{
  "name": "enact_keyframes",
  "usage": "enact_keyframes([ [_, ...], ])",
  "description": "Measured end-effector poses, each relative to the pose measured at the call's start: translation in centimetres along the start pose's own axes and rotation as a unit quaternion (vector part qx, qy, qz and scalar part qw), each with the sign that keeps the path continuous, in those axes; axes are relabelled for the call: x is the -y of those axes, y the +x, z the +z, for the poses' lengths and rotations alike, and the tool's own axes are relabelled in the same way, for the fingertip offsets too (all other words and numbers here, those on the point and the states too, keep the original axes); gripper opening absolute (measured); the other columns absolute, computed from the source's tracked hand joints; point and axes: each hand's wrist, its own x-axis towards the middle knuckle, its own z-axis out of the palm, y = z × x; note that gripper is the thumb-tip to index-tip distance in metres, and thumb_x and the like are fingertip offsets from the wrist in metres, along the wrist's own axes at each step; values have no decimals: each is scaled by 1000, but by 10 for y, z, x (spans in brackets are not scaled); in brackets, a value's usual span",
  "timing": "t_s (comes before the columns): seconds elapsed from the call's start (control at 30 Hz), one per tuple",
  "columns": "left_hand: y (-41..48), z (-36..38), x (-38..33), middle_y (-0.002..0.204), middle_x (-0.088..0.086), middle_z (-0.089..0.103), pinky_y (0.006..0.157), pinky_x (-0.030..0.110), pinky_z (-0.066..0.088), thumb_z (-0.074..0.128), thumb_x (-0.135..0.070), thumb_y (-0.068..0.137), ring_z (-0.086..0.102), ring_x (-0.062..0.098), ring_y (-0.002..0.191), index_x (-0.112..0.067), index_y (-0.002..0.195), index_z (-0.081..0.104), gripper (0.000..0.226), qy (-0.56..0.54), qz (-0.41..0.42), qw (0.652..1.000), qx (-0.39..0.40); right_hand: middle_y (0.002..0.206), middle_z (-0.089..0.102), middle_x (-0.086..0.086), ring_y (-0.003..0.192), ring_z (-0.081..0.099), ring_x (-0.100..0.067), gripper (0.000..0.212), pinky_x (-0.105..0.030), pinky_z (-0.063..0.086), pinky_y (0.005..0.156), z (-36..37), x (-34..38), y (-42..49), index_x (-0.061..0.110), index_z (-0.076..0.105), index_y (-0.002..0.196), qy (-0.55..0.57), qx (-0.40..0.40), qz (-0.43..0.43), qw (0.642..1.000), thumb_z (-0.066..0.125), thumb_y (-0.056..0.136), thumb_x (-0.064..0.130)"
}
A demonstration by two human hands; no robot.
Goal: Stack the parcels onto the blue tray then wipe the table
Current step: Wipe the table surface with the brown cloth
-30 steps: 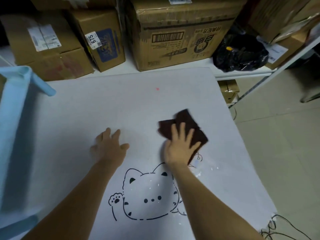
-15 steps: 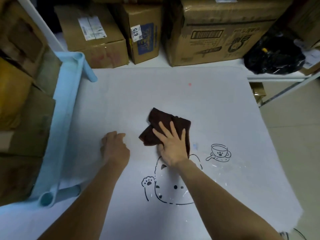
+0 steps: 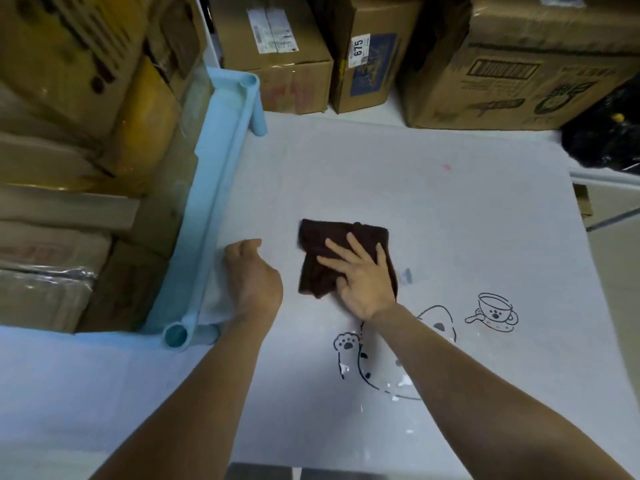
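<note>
On the left the parcels (image 3: 69,140) already fill the blue tray (image 3: 207,188), so stacking looks done and only wiping is left. The left hand (image 3: 251,277) rests loosely curled, holding nothing, beside the tray. Further right, the right hand (image 3: 360,275) presses flat on the brown cloth (image 3: 332,237), which lies mid-surface (image 3: 450,220) under its fingers.

Both forearms enter from the lower frame edge, converging toward centre. Left hand (image 3: 251,277): centre-left, fingers loosely curled, knuckles up. Right hand (image 3: 360,278): centre, palm down, fingers spread flat.
</note>
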Motion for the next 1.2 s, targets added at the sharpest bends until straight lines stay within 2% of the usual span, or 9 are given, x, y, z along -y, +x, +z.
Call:
enact_keyframes([
  [0.13, 6, -9, 6, 138, 16, 42, 107, 30, 36, 39, 8, 91, 43, 29, 127, -5, 133, 49, 45, 10, 9, 1000, -7, 160, -6, 13, 146, -17, -24, 60, -68, -11, 108, -6, 34, 68, 42, 13, 150, 2, -2, 122, 993, 34, 97, 21],
  [0.3, 12, -18, 10, 139, 13, 46, 107, 32, 32, 38, -10, 97, 43, 27, 127, -12, 132, 52, 38, 40, 5, 999, -1, 159, 6, 18, 147, -15, -20, 59, -63, -19, 109, 32, 75, 11, 48, 33, 142, -12, 61, -113, 992, 44, 91, 21],
  [0.37, 13, -19, 9, 141, 11, 44, 109, 35, 31, 36, -18, 99, 42, 27, 129, -13, 133, 51, 38, 48, -11, 999, 18, 157, 15, 20, 148, -9, -16, 56, -59, -17, 112, 32, 55, -15, 45, 42, 138, 5, 62, -150, 987, 48, 89, 18],
  [0.57, 7, -10, 19, 142, 14, 45, 111, 39, 29, 38, -23, 99, 38, 30, 132, -10, 136, 49, 41, 78, 8, 994, 78, 160, 0, 16, 147, -12, -21, 59, -62, -8, 113, 12, 25, 2, 45, 19, 147, -7, -35, 167, 985, 39, 96, 24],
  [0.73, -7, 4, 13, 140, 15, 47, 110, 36, 25, 36, -25, 99, 36, 29, 133, -9, 134, 51, 41, 100, 62, 988, 100, 159, 2, 16, 148, -12, -20, 62, -56, -17, 111, 29, 39, -39, 43, 24, 147, -22, 32, -26, 999, 43, 93, 20],
  [0.83, -17, 16, 5, 143, 12, 44, 112, 34, 19, 37, -25, 98, 31, 25, 137, -12, 135, 50, 41, 119, 94, 980, 128, 159, 2, 18, 148, -9, -17, 62, -58, -7, 114, 7, -32, -62, 46, 21, 146, -35, -12, 136, 990, 42, 93, 20],
  [0.93, -27, 25, -5, 147, 10, 39, 113, 33, 20, 39, -21, 97, 29, 26, 137, -15, 135, 51, 40, 121, 105, 977, 140, 160, -3, 14, 147, -10, -24, 60, -64, 0, 113, -1, -52, -66, 43, 14, 149, 8, -62, 339, 939, 37, 97, 23],
  [1.13, -64, 55, -28, 144, 10, 40, 108, 31, 24, 40, -11, 95, 32, 30, 130, -15, 131, 55, 39, 153, 165, 961, 161, 160, -1, 15, 147, -13, -21, 60, -59, -11, 112, 5, -34, -73, 43, 17, 149, -15, 5, 106, 994, 39, 96, 22],
  [1.2, -71, 65, -33, 144, 8, 39, 109, 32, 24, 40, -15, 96, 31, 29, 131, -19, 132, 54, 39, 180, 162, 956, 165, 159, 0, 18, 148, -10, -18, 60, -58, -9, 113, -7, -82, -86, 47, 17, 147, -33, -9, 156, 987, 38, 97, 21],
])
